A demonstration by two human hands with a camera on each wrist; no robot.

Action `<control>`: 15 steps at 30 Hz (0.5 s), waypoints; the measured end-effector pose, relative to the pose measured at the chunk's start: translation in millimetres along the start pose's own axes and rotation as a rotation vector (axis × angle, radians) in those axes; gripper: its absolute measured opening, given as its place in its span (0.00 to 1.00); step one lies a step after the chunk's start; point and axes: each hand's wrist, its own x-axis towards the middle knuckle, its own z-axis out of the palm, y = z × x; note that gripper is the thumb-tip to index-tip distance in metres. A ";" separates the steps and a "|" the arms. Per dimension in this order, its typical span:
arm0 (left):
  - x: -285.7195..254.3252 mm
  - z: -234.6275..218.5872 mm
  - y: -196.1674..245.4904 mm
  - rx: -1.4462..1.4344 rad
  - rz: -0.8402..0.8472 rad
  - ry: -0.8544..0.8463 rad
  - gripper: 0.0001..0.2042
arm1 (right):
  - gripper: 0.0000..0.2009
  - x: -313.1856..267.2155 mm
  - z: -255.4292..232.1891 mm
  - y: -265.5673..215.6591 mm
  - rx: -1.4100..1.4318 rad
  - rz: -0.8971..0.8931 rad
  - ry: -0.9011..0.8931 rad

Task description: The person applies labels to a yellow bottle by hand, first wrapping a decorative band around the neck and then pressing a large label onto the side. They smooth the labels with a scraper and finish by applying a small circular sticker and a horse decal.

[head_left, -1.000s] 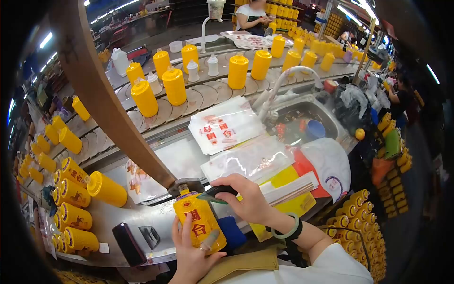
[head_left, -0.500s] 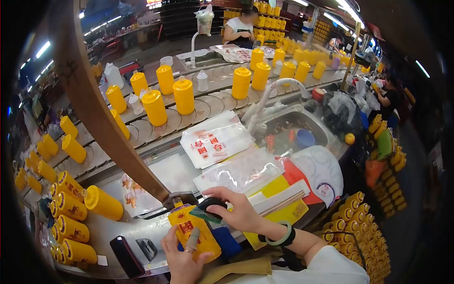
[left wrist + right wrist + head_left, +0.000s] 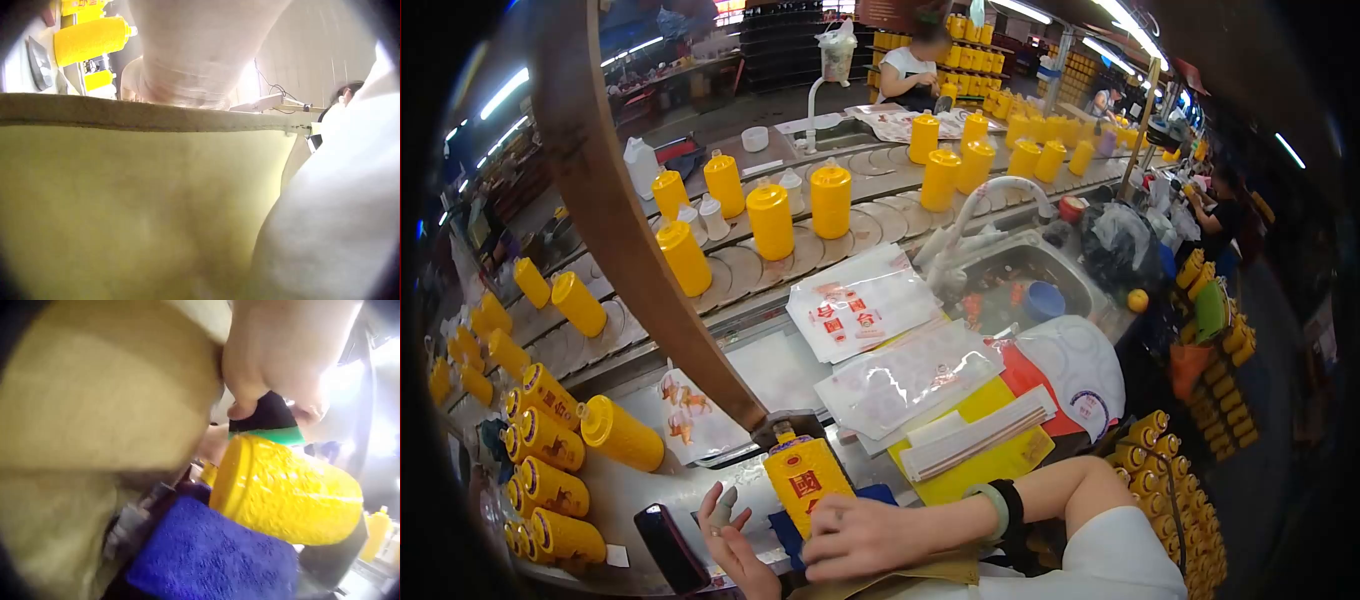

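Observation:
A yellow bottle (image 3: 795,468) with red characters lies tilted below the wooden post, its neck at a metal bracket (image 3: 785,424) there. My right hand (image 3: 865,535) is over the bottle's lower end. In the right wrist view it pinches a black scraper (image 3: 265,414) with a green edge (image 3: 278,435), which meets the textured side of the bottle (image 3: 290,490). My left hand (image 3: 735,545) is off the bottle, to its left, fingers extended and a grey cover on one finger. A blue cloth (image 3: 219,553) lies under the bottle. The left wrist view is mostly filled by an apron (image 3: 150,206).
Several yellow bottles (image 3: 620,433) stand and lie at left, beside a dark phone (image 3: 670,548). Printed plastic sheets (image 3: 860,305), white strips (image 3: 980,432) and a cap (image 3: 1070,365) lie ahead. A sink (image 3: 1040,262) and a conveyor (image 3: 730,270) are behind; the wooden post (image 3: 635,240) slants across.
My right hand has swept down from the bottle's upper part to its lower end with the scraper. The left hand has come off the bottle to the left. Bottles on the conveyor have shifted.

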 end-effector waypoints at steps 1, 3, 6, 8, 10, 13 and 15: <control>0.7 -1.8 -1.3 -0.088 -0.065 0.049 0.27 | 0.16 5.9 0.2 -11.7 0.035 -0.010 -0.082; 5.5 2.6 -1.8 0.056 -0.025 0.056 0.33 | 0.14 14.8 10.4 -6.1 -0.128 0.158 -0.187; 8.3 4.1 -3.8 -0.093 -0.049 0.095 0.34 | 0.11 43.9 -0.5 38.1 -0.420 0.363 -0.140; 9.1 3.5 -1.4 -0.083 -0.038 0.092 0.34 | 0.11 58.5 -20.4 55.2 -0.486 0.278 -0.055; 9.9 1.5 -3.3 -0.077 -0.030 0.094 0.34 | 0.11 56.9 -19.7 56.1 -0.572 0.125 -0.004; 10.6 -5.3 -14.1 -0.090 -0.024 0.108 0.34 | 0.10 28.1 3.7 20.5 -0.286 -0.024 -0.119; 10.4 -12.4 -20.6 -0.106 -0.106 0.068 0.33 | 0.13 18.9 10.9 -10.6 -0.088 -0.090 -0.111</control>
